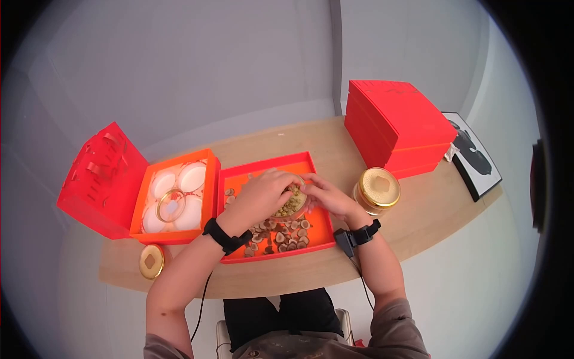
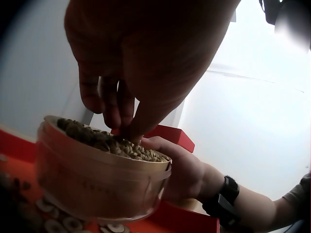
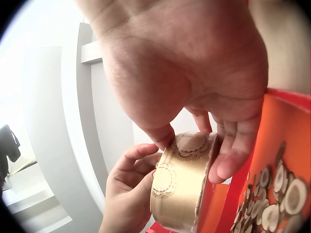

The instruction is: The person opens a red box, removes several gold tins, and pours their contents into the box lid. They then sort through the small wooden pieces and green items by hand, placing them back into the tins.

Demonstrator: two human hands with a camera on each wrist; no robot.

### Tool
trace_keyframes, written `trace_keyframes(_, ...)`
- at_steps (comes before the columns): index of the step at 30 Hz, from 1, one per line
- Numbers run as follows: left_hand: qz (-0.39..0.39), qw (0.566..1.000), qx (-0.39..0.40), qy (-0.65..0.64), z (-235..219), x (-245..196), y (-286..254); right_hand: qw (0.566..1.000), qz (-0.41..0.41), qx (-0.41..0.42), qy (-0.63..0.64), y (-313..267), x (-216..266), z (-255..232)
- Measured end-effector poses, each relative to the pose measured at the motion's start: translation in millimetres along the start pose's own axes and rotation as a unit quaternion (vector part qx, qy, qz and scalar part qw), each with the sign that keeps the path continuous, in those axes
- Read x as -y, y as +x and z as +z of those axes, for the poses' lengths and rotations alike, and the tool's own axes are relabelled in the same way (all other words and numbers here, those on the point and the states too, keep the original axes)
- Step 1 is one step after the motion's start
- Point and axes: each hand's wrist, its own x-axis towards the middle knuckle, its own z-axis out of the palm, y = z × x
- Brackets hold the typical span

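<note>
My right hand (image 1: 332, 198) grips a clear round jar (image 2: 102, 182) with a gold label band, held tilted over the shallow red tray (image 1: 324, 227). Small green-brown dried curled pieces (image 2: 92, 138) fill the jar to near its rim. From above, my left hand (image 1: 263, 194) reaches over the rim, thumb and fingertips pinched together among the pieces. In the right wrist view the right thumb and fingers span the jar's patterned gold side, and the left hand (image 3: 129, 187) is at its mouth. Dried round slices with dark rims (image 1: 293, 236) lie scattered on the tray's orange bottom.
Left of the tray stands an open orange box (image 1: 210, 179) with white round recesses and a clear round lid (image 1: 172, 205). Gold-lidded jars stand at front left (image 1: 152, 261) and right (image 1: 379, 190). Stacked red boxes (image 1: 397, 128) and a framed picture (image 1: 475, 152) stand at right.
</note>
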Motion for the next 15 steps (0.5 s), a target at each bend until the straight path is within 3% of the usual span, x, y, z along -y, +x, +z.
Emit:
trace_keyframes(9, -0.001, 1.000, -0.020, -0.024, -0.7, 2.9, -5.3, 1.000, 0.017, 0.010, 0.009, -0.8, 2.7, 0.3)
trace_keyframes(11, 0.007, 0.999, -0.019, 0.048, -6.1, 0.9, -9.2, 1.000, 0.022, 0.009, 0.014, 0.2, 2.1, 0.3)
trace_keyframes(15, 0.020, 0.999, 0.006, 0.049, -5.4, -8.9, -21.8, 0.999, 0.014, -0.001, 0.042, 1.0, 1.2, 0.1)
